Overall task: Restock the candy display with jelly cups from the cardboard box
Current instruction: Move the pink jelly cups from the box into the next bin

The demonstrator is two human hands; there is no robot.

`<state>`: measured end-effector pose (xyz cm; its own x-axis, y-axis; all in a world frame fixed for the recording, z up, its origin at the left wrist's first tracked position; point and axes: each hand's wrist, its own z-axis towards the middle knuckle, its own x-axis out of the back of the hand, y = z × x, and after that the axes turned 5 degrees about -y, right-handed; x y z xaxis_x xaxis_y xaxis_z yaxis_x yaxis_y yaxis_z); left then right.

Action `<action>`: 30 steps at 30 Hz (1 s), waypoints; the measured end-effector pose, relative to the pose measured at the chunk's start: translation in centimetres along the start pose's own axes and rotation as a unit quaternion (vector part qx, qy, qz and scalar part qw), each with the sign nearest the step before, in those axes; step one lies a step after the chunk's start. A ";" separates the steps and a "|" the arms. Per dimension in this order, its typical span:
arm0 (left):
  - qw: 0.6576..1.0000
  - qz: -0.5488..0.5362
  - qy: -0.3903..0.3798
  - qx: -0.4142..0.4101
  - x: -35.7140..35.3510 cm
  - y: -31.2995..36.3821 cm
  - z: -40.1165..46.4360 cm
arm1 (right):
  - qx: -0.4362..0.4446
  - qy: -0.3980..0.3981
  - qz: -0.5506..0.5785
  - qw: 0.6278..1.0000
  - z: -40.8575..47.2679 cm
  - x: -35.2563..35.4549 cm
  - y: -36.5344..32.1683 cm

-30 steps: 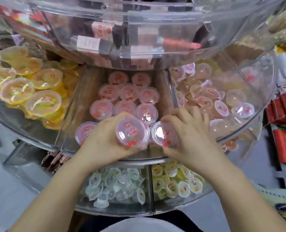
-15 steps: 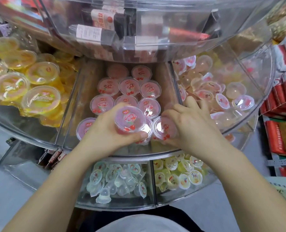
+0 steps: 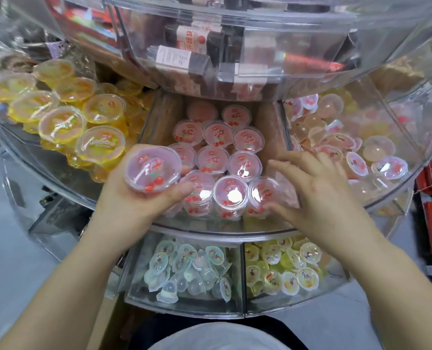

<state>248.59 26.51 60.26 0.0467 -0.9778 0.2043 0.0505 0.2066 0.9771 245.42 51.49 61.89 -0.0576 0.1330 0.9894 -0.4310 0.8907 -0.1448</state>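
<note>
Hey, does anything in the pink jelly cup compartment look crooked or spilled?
Nothing spilled. The pink cups sit lid-up in rows. Only the cup gripped in the left hand is tilted, not yet placed.

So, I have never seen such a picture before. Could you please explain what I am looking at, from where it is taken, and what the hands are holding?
There is no machine here. A person wears a camera on the head, so you look forward and down along both arms. In front stands a round clear plastic candy display, divided into compartments.

The left hand holds one pink jelly cup with cherries on its lid. The right hand holds nothing; its fingers are spread beside the pink cups already standing in the middle compartment.

Yellow cups fill the left compartment, pale small jellies the right, and more small jellies lie in the tier below.
</note>
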 end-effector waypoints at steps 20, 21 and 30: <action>0.982 -0.038 0.178 0.051 2.3 0.4 -3.5 | 0.314 0.044 0.012 0.948 8.1 -5.3 -9.2; 0.982 -0.037 0.176 0.051 2.3 0.4 -3.4 | 0.316 0.052 0.033 0.947 8.1 -5.5 -9.2; 0.984 -0.046 0.168 0.046 2.2 -0.6 -2.7 | 0.311 0.089 0.105 0.940 7.5 -6.1 -8.8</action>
<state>251.35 24.37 59.96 0.3747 -0.9219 0.0985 -0.0190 0.0986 0.9949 242.84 39.58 57.21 -0.0723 0.3984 0.9144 -0.8738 0.4168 -0.2507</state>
